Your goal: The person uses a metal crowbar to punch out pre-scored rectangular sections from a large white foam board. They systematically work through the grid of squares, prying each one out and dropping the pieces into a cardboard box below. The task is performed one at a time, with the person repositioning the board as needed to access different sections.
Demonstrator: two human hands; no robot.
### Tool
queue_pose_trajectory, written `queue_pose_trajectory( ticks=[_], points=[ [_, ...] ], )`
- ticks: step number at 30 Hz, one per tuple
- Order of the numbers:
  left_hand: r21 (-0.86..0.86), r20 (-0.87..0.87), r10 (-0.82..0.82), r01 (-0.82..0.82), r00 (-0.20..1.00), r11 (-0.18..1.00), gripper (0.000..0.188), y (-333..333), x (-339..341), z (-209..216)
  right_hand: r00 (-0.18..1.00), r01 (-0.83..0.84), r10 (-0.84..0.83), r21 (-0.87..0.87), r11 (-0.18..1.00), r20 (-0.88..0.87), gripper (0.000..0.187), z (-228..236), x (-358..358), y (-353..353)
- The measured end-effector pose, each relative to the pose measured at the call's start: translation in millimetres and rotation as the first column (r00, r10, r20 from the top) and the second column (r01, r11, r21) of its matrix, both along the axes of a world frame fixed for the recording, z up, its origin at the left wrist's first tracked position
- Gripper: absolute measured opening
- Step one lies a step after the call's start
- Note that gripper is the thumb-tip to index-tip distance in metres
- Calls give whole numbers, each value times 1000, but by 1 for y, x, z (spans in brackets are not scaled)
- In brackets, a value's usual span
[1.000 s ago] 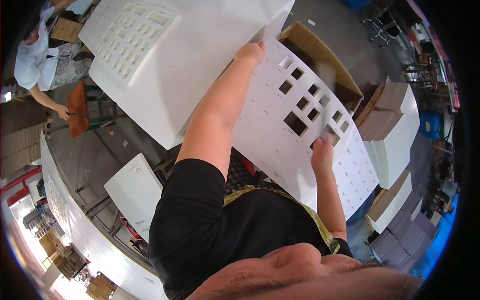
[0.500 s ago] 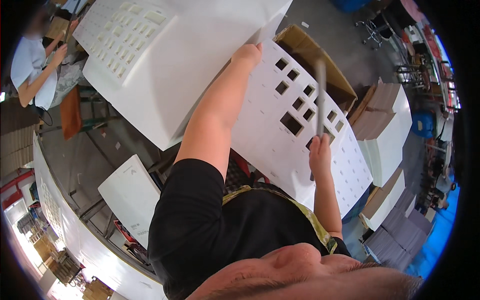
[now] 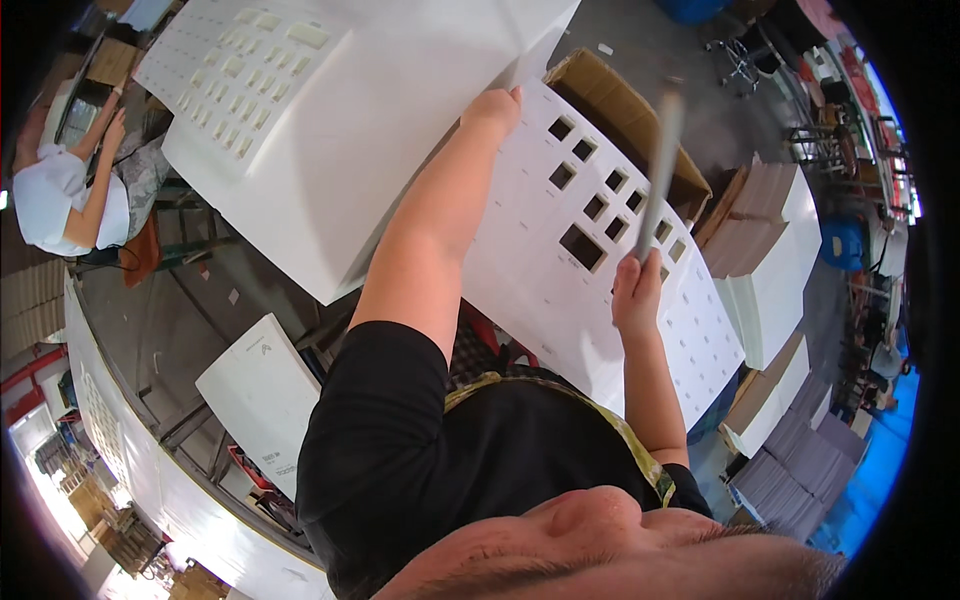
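Observation:
A white sheet with square and rectangular cut-outs (image 3: 540,290) lies at a slant in front of me, with small printed marks across it. At its far left corner my left hand (image 3: 492,110) is closed on the edge; some of its fingers are hidden behind the corner. Over the right part of the sheet, my right hand (image 3: 637,292) is closed around one end of a long, thin grey bar (image 3: 662,160). The bar points up and away, its far end smeared by motion. Several of the cut-outs show dark through the sheet.
An open cardboard box (image 3: 600,85) stands beyond the sheet. Stacked white boards (image 3: 770,270) are at the right. A large white sheet (image 3: 370,110) with raised cut-out blocks lies far left, where a co-worker (image 3: 70,205) sits. A white packet (image 3: 262,400) lies lower left.
My right hand has shifted slightly left, and the bar's far end has swung up and to the right. My left hand stays put. The co-worker has leaned lower.

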State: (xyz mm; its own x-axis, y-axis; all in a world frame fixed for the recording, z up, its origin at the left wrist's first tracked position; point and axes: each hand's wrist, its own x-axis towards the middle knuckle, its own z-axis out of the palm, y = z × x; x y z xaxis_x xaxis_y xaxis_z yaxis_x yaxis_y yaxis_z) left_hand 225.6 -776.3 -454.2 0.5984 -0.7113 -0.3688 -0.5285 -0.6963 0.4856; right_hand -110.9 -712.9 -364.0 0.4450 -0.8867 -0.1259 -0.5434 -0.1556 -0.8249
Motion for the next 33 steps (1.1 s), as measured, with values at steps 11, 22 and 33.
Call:
queue_pose_trajectory(
  ticks=[11, 22, 33],
  points=[
    [-31, -8, 18, -18, 1000, 999, 61, -4, 3, -9, 995, 8, 8, -155, 988, 101, 18, -4, 11, -7],
    [-28, -15, 9, -9, 1000, 1000, 61, 0, 2, -3, 995, -98, 89, -294, 951, -43, 15, -9, 13, -4],
    [-13, -4, -3, 3, 1000, 1000, 61, -1, 1, -4, 922, -242, 195, -107, 964, -333, 23, 1, 13, 3]
  ],
)
